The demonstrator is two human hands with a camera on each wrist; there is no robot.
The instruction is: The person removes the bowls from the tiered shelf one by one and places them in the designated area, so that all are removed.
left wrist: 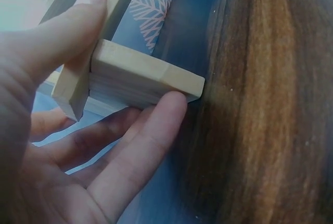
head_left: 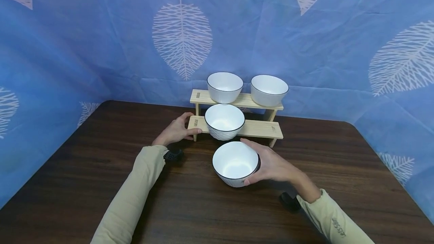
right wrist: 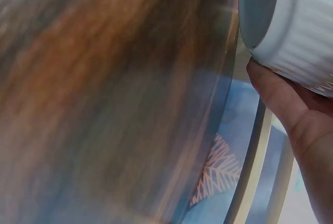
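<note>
Blue leaf-print cloth [head_left: 118, 29] behind | dark table [head_left: 190, 214] | two-step wooden stand [head_left: 259, 128] near its far edge | two white bowls [head_left: 269, 90] on upper step, another bowl [head_left: 224, 121] on lower | left hand [head_left: 176, 129]: thumb and fingers clamped on stand's left end | right hand [head_left: 271, 163]: clamped on fourth bowl [head_left: 234, 161], before lower step

Dressed in long left sleeve [head_left: 133, 195], pale khaki, softly creased toward cuff [head_left: 159, 151]. Matched by right sleeve [head_left: 325, 208], printed on forearm with dark slanting lettering [head_left: 338, 227], too small to read. Fitted at left wrist with dotted black device [head_left: 174, 155]; at right wrist with rounded black device [head_left: 289, 202]. Bare at left hand [head_left: 175, 130] and right hand [head_left: 269, 163].
</note>
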